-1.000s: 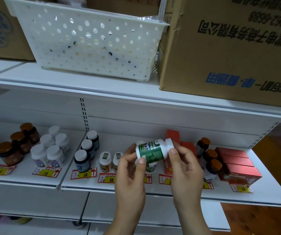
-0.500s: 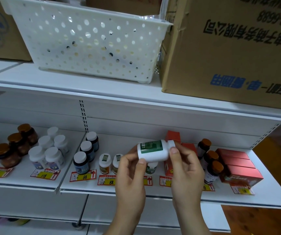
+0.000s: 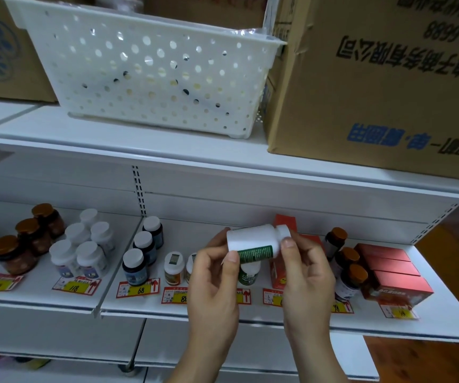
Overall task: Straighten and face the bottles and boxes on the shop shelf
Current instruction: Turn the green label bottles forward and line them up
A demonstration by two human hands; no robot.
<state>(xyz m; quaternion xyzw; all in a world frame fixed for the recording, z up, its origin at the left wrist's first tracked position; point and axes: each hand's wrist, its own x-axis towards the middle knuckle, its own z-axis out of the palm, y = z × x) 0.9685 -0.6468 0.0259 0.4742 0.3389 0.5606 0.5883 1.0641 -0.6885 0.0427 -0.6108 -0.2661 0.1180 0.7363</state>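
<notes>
The white bottle lies sideways above the shelf, pinched between the left hand at its base and the right hand at its cap; since a second ago, its green label has rolled downward

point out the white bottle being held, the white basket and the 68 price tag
white bottle [image 3: 253,239], head view, on its plain white side
white basket [image 3: 151,78], head view, on its perforated front wall
68 price tag [image 3: 138,289], head view, on its yellow middle
</notes>
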